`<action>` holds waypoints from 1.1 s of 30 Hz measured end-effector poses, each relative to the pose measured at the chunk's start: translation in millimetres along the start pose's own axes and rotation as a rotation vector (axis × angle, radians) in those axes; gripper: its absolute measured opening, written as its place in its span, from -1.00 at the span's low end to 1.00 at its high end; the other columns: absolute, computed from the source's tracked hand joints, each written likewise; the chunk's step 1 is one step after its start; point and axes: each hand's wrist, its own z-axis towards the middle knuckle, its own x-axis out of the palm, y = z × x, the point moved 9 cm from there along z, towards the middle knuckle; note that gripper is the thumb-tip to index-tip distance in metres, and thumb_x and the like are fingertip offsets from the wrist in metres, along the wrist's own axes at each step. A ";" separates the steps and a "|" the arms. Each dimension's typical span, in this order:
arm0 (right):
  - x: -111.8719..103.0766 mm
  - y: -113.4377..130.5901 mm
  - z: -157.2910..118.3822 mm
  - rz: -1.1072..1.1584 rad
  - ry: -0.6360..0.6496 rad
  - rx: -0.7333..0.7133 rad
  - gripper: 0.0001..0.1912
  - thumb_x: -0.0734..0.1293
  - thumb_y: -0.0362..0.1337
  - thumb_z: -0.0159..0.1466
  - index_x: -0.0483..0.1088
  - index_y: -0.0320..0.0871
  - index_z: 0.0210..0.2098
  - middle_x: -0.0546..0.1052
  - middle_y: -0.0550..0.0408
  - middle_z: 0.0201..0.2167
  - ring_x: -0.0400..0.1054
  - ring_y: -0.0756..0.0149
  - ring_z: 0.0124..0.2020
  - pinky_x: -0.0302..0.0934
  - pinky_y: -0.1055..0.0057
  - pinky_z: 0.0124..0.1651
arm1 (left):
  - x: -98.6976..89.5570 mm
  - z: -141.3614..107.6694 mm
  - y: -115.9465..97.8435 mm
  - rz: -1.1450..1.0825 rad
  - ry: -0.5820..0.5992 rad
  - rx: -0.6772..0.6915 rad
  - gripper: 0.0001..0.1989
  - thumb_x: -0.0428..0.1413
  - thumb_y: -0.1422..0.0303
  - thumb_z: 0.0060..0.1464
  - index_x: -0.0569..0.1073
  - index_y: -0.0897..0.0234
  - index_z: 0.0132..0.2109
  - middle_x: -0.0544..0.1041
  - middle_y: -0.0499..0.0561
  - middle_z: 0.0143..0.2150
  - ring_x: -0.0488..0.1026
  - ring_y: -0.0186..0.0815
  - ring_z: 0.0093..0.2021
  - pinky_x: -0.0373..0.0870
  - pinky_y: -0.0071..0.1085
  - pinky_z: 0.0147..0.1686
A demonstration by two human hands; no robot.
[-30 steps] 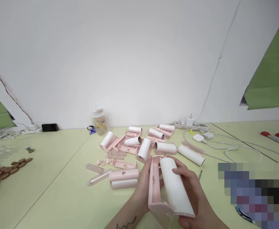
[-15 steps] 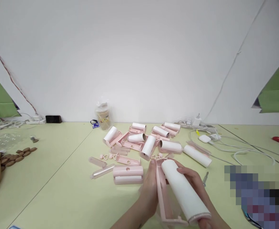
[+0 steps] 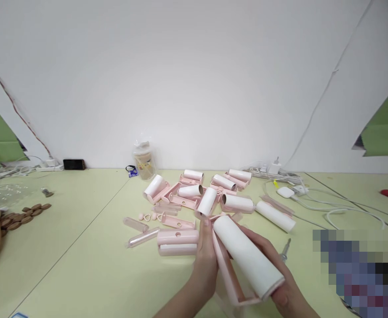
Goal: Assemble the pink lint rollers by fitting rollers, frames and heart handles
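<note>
While a pink casing (image 3: 227,274) is gripped by the left hand (image 3: 206,260), a white roll (image 3: 247,256) is clasped by the right hand (image 3: 284,270) above the tabletop (image 3: 114,278).

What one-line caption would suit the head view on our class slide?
The left hand holds a pink case, the right hand a white roll, above a cluttered table.

white roll (image 3: 249,257) now farther left than half a second ago, over more of the pink holder (image 3: 229,274)

White roll (image 3: 248,256) slanted along open pink case (image 3: 227,270), seemingly unseated.
</note>
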 end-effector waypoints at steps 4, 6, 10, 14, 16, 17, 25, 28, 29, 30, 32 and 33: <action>-12.0 -15.3 -1.9 0.015 -0.043 0.107 -0.22 0.18 0.27 0.07 0.16 0.00 0.17 0.25 -0.07 0.16 0.14 -0.13 0.14 0.12 0.10 0.10 | -1.6 -3.3 -15.0 0.147 -0.021 0.127 -0.57 -0.08 -0.02 0.10 0.30 0.16 -0.03 0.46 -0.02 -0.24 0.40 -0.25 -0.22 0.28 -0.39 -0.15; -11.8 -21.6 -3.2 0.026 -0.040 0.153 -0.19 0.17 0.30 0.05 0.19 -0.02 0.16 0.25 -0.07 0.17 0.11 -0.16 0.16 0.10 0.05 0.11 | -6.2 -4.0 -17.7 0.186 -0.052 0.161 -0.57 -0.06 -0.02 0.09 0.24 0.11 0.00 0.44 0.00 -0.10 0.37 -0.24 -0.13 0.25 -0.42 -0.12; -10.6 -32.9 -7.6 0.096 -0.104 0.233 -0.18 0.14 0.34 0.02 0.26 -0.03 0.11 0.32 -0.07 0.13 0.09 -0.15 0.17 0.12 0.03 0.10 | -8.6 -4.9 -23.2 0.131 -0.044 0.250 -0.59 -0.07 0.02 0.11 0.15 0.06 0.05 0.30 0.01 0.12 0.26 -0.24 0.08 0.17 -0.45 -0.01; -8.0 -45.0 -12.3 0.232 -0.116 0.347 -0.29 -0.01 0.31 0.13 0.45 -0.02 -0.14 0.50 -0.09 -0.12 0.26 -0.08 0.07 0.25 0.03 0.01 | -3.7 -3.7 -15.8 0.065 0.023 0.177 -0.52 -0.08 -0.02 0.09 0.06 0.05 0.08 0.30 0.03 0.13 0.27 -0.23 0.09 0.15 -0.40 0.04; -10.5 -44.2 -11.1 0.297 -0.140 0.360 -0.33 -0.01 0.29 0.14 0.48 -0.01 -0.25 0.53 -0.08 -0.20 0.31 -0.07 0.02 0.28 0.04 -0.01 | -3.0 -4.0 -13.5 0.076 0.031 0.154 -0.51 -0.08 -0.03 0.09 0.06 0.06 0.09 0.26 0.04 0.16 0.23 -0.23 0.12 0.10 -0.38 0.08; -12.7 -42.1 -9.5 0.330 -0.164 0.356 -0.36 0.00 0.29 0.14 0.48 0.00 -0.28 0.54 -0.05 -0.22 0.34 -0.05 -0.02 0.29 0.07 -0.02 | -2.9 -4.4 -13.8 0.087 0.031 0.158 -0.50 -0.07 -0.03 0.08 0.06 0.07 0.08 0.24 0.05 0.18 0.20 -0.23 0.15 0.08 -0.38 0.09; -28.1 -19.8 5.1 0.427 -0.280 0.308 -0.45 0.10 0.25 0.13 0.50 0.01 -0.34 0.57 0.04 -0.47 0.47 0.08 -0.37 0.43 0.19 -0.27 | 10.3 -0.5 -34.6 0.021 0.200 0.271 -0.58 0.25 0.19 -0.13 0.25 0.19 -0.18 0.43 0.07 -0.02 0.34 -0.21 0.00 0.24 -0.41 -0.08; -25.9 -18.7 2.3 0.377 -0.216 0.376 -0.34 0.12 0.30 0.08 0.48 -0.05 -0.18 0.58 -0.06 -0.29 0.44 -0.03 -0.22 0.38 0.10 -0.20 | 9.2 3.9 -36.4 0.075 0.224 0.199 -0.56 0.28 0.18 -0.20 0.23 0.19 -0.25 0.47 -0.02 -0.29 0.41 -0.26 -0.25 0.28 -0.44 -0.29; -20.5 -17.1 1.4 0.346 -0.149 0.398 -0.31 0.16 0.31 0.04 0.47 -0.06 -0.12 0.56 -0.09 -0.20 0.40 -0.07 -0.14 0.33 0.08 -0.13 | 7.7 5.0 -35.9 0.106 0.218 0.168 -0.54 0.27 0.17 -0.20 0.23 0.18 -0.22 0.45 -0.06 -0.35 0.39 -0.29 -0.32 0.27 -0.46 -0.34; -15.9 -14.4 0.8 0.299 -0.090 0.406 -0.29 0.21 0.30 0.00 0.44 -0.06 -0.07 0.52 -0.10 -0.10 0.34 -0.09 -0.05 0.27 0.07 -0.06 | 6.3 5.6 -35.6 0.144 0.211 0.143 -0.52 0.26 0.14 -0.19 0.24 0.17 -0.17 0.42 -0.09 -0.40 0.36 -0.32 -0.38 0.25 -0.48 -0.39; -10.1 -7.9 1.3 0.174 -0.016 0.382 -0.27 0.32 0.25 -0.07 0.39 -0.01 0.00 0.44 -0.07 0.01 0.25 -0.10 0.04 0.20 0.11 0.00 | 4.3 6.3 -35.8 0.230 0.197 0.126 -0.52 0.23 0.10 -0.17 0.29 0.19 -0.13 0.35 -0.10 -0.44 0.29 -0.36 -0.45 0.21 -0.51 -0.49; -8.9 -5.5 2.4 0.116 -0.001 0.363 -0.26 0.35 0.23 -0.08 0.37 0.01 0.01 0.44 -0.07 -0.01 0.27 -0.09 0.01 0.22 0.15 -0.04 | 3.7 6.7 -35.7 0.268 0.191 0.125 -0.56 0.21 0.09 -0.17 0.34 0.22 -0.17 0.32 -0.09 -0.45 0.25 -0.38 -0.48 0.17 -0.53 -0.53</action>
